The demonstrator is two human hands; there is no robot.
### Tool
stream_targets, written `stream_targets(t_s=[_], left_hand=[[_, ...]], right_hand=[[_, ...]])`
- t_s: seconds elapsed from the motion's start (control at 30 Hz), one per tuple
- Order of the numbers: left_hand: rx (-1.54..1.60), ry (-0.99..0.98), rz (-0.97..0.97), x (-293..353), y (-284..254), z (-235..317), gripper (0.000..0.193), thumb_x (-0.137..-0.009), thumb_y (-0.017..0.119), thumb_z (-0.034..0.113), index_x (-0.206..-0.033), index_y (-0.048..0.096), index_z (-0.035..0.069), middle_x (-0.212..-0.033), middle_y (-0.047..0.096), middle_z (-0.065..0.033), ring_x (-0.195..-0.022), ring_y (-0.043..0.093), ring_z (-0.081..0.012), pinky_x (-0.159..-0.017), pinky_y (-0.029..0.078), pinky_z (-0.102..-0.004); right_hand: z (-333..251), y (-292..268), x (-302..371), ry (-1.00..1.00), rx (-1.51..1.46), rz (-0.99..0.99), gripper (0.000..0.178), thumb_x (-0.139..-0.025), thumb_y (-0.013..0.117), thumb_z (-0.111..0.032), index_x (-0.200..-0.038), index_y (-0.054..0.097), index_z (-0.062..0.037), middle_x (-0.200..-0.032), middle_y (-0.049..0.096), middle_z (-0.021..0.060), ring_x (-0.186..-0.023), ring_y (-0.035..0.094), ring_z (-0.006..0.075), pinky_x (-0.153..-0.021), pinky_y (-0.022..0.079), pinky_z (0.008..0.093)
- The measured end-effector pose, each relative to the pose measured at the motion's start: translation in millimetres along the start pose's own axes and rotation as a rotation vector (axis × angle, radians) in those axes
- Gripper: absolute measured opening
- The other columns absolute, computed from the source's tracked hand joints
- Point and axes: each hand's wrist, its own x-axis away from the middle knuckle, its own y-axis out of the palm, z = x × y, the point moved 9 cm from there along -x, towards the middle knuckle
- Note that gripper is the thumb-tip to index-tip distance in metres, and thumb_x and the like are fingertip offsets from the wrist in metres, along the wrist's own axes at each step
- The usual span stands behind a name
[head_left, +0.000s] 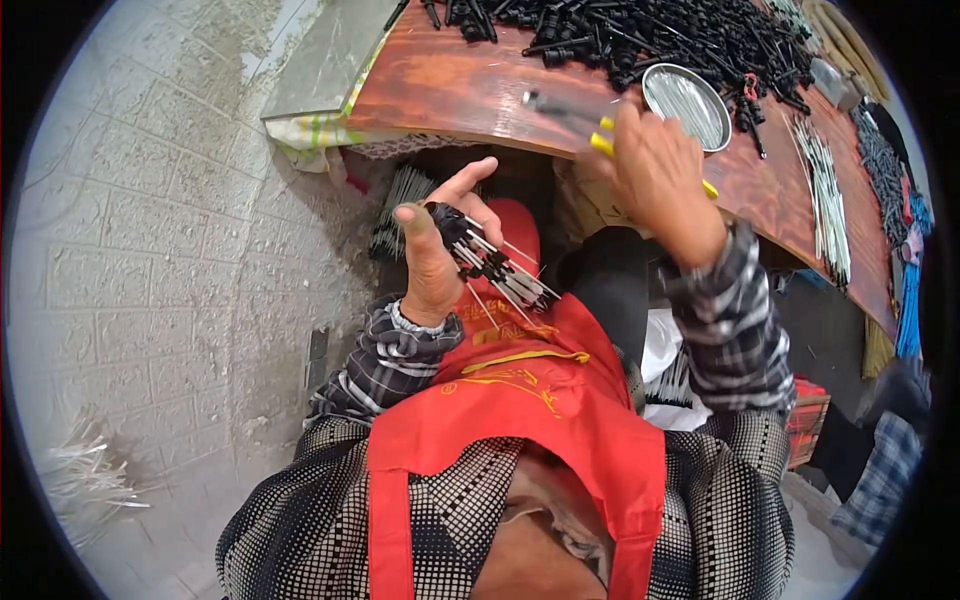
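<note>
A pale floor (160, 250) with a brick-like pattern spreads over the left side. Across the top and down the right runs the reddish wooden desk (430, 75), its near edge curving in front of the person. A red apron (610, 450) with yellow printing covers the chest and lap. A broad pile of black parts (650, 35) lies along the desk's far side, and a flat grey slab (330, 60) sits at its left end. Toward the right, a loose row of thin pale rods (828, 205) lies near the desk's edge.

The right hand (660, 175) is closed around a yellow-handled tool (565, 108) above the near edge; motion blurs it, so pliers seems a fair reading, no more. Just beyond that hand, a round tin (686, 67) stands on the desk with fine pale strands (690, 105) inside.

The left hand (432, 280), palm turned inward, has thumb and forefinger spread wide while its other fingers hold a bundle of white sticks with black pieces (500, 270). The bundle slants down to the right, above the apron.
</note>
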Motion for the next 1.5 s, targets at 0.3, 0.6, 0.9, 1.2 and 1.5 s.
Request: stream_targets(t_s=[0.3,0.6,0.9,1.2,1.5], left_hand=[[-0.219,0.201,-0.048,3,7,38,0.109,-0.07,0.069,0.074,-0.14,0.042,-0.005,-0.078,0.065,-0.008,-0.066,0.059,-0.0094,-0.058,0.047,-0.0197],[0.005,0.184,-0.101,14,-17,39,0.096,-0.076,0.071,0.064,-0.133,0.047,-0.01,-0.081,0.066,-0.0085,-0.072,0.062,-0.0104,-0.063,0.05,-0.021],[-0.073,0.234,-0.095,41,-3,58,0.092,-0.078,0.07,0.063,-0.13,0.05,-0.01,-0.084,0.067,-0.009,-0.073,0.062,-0.0103,-0.065,0.051,-0.0212],[-0.111,0.307,-0.096,74,8,85,0.09,-0.078,0.068,0.064,-0.128,0.053,-0.009,-0.082,0.065,-0.0069,-0.073,0.062,-0.0096,-0.065,0.051,-0.0209],[-0.209,0.355,-0.16,69,28,93,0.085,-0.081,0.065,0.064,-0.126,0.055,-0.008,-0.081,0.065,-0.0066,-0.073,0.062,-0.0099,-0.062,0.049,-0.0211]], right_hand=[[15,54,-66,0.099,-0.089,-0.162,0.038,-0.08,0.073,-0.038,-0.096,0.068,-0.0037,-0.08,0.067,0.0177,-0.073,0.066,0.0361,-0.068,0.054,0.0445],[-83,-192,30,-0.889,-1.352,-0.152,0.037,-0.087,0.071,-0.029,-0.12,0.064,-0.0162,-0.095,0.065,0.0047,-0.057,0.052,0.0144,-0.049,0.042,0.029],[-95,-222,78,-0.995,-1.345,-0.157,0.033,-0.089,0.067,-0.031,-0.12,0.064,-0.0187,-0.094,0.065,0.005,-0.056,0.051,0.0148,-0.047,0.04,0.0293],[-101,-264,110,-1.06,-1.24,-0.155,0.033,-0.09,0.066,-0.031,-0.12,0.064,-0.0187,-0.095,0.065,0.0048,-0.058,0.051,0.0148,-0.049,0.041,0.0294],[-102,-265,124,-1.014,-1.29,-0.07,0.032,-0.091,0.065,-0.031,-0.12,0.064,-0.0188,-0.095,0.065,0.0047,-0.06,0.052,0.0148,-0.05,0.041,0.0296]])
